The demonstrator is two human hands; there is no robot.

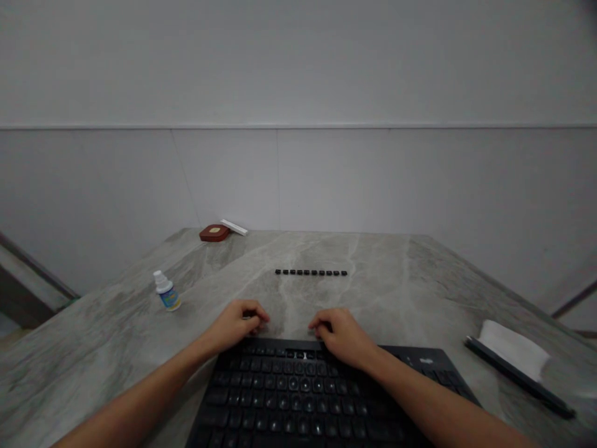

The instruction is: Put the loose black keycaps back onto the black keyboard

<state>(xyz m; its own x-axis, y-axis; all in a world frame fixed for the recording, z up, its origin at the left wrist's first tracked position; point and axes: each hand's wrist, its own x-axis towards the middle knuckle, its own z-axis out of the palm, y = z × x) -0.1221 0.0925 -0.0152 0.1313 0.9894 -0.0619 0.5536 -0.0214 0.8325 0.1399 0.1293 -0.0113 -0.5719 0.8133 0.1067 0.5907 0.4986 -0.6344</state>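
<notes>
A black keyboard (289, 398) lies on the table in front of me, its lower edge out of frame. Just past its far left corner, my left hand (237, 323) rests on the table with fingers curled in towards the thumb. My right hand (342, 336) reaches over the keyboard's far edge, its fingers likewise curled. Nothing shows in either hand. In the top key row, small pale spots show between the hands. Beyond the hands, several small black pieces like keycaps (306, 272) form a straight row.
To the left stands a white bottle with a blue label (168, 295). A reddish-brown case (214, 233) and a white strip (234, 227) lie near the wall. On the right, a long dark stick-like object (517, 376) lies against a white cloth or paper (513, 348) on the marbled table (382, 286).
</notes>
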